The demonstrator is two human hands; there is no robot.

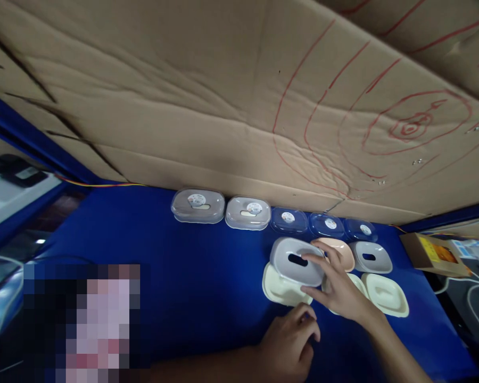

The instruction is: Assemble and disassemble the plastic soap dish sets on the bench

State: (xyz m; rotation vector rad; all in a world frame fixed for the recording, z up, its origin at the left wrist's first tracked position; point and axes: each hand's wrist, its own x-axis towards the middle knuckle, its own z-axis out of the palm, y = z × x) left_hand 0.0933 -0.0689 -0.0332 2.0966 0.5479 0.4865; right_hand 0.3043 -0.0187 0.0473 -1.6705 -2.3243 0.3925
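My right hand point(339, 284) grips the right side of a grey oval dish with a dark slot point(284, 263), thumb at the near edge and fingers on the slotted face. The dish is tilted and partly covers a cream dish point(281, 290). Low in front of them is my left hand point(289, 340), its fingers curled in with nothing visible in them. Around my right hand are a peach dish point(341, 252), a second cream dish point(358, 284) partly hidden by the hand, a third cream dish point(387, 295) and another grey slotted dish point(373, 258).
Two grey boxes with clear lids point(198, 207) point(248, 214) and three clear lids point(289, 221) point(326, 226) point(360, 230) line the back of the blue table point(191, 298), before a cardboard wall point(203, 106). At right is an open cardboard box point(435, 255); cables lie at both sides.
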